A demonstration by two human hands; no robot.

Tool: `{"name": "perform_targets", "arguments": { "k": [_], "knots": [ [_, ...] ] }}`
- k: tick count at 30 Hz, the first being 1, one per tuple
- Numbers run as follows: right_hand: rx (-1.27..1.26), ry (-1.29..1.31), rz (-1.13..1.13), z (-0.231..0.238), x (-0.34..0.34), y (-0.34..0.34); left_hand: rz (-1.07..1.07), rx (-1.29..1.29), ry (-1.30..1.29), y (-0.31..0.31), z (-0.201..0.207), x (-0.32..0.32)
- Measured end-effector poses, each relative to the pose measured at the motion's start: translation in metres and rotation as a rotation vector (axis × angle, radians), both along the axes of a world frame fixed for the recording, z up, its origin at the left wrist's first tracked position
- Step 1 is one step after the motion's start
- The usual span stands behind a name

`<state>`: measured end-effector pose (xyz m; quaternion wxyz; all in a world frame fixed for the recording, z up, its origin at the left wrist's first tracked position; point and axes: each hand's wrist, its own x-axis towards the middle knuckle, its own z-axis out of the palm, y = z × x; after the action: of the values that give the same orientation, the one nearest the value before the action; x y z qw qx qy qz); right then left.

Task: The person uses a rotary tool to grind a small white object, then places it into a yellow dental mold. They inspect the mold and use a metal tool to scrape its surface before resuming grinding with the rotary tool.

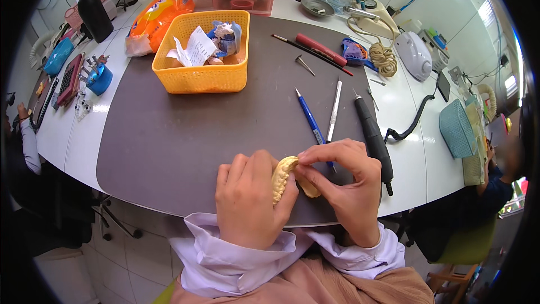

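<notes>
Both my hands hold a cream-yellow dental cast (279, 180) with a curved row of teeth, just above the near edge of the grey mat. My left hand (251, 200) wraps round its left side, thumb along the teeth. At its upper right end my right hand (347, 183) pinches the cast between thumb and forefinger. Fingers hide part of it. Just beyond my right hand lie a blue pen (310, 115), a thin silver tool (334, 111) and a black handpiece (371, 135) with a pointed tip.
On the grey mat (185, 135) stands a yellow basket (199, 83) with crumpled paper. Brushes and a red-handled tool (320, 49) lie at the back, near a coiled cord (383, 59). A blue tool holder (100, 80) is left; a teal basket (458, 126) right. Other people sit at both sides.
</notes>
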<state>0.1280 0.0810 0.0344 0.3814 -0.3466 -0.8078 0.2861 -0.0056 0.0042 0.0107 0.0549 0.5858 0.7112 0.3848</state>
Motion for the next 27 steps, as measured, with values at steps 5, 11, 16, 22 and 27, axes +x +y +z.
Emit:
{"name": "perform_targets", "arguments": {
  "k": [5, 11, 16, 22, 27],
  "knots": [
    [-0.101, 0.056, 0.041, -0.006, 0.001, 0.004, -0.017, 0.004, -0.02, 0.001, -0.001, -0.002],
    [-0.078, 0.002, 0.0, -0.005, -0.001, 0.001, -0.013, 0.026, 0.005, 0.0, -0.001, -0.002],
    [-0.062, 0.027, 0.009, -0.006, -0.003, -0.003, -0.008, 0.055, -0.024, -0.003, -0.002, 0.0],
    [0.002, 0.211, 0.225, -0.007, -0.002, -0.003, -0.127, 0.178, -0.189, -0.015, -0.013, -0.003],
    [0.026, 0.251, 0.366, -0.003, 0.005, -0.007, -0.183, 0.348, -0.309, -0.025, -0.024, -0.003]
  ]
}}
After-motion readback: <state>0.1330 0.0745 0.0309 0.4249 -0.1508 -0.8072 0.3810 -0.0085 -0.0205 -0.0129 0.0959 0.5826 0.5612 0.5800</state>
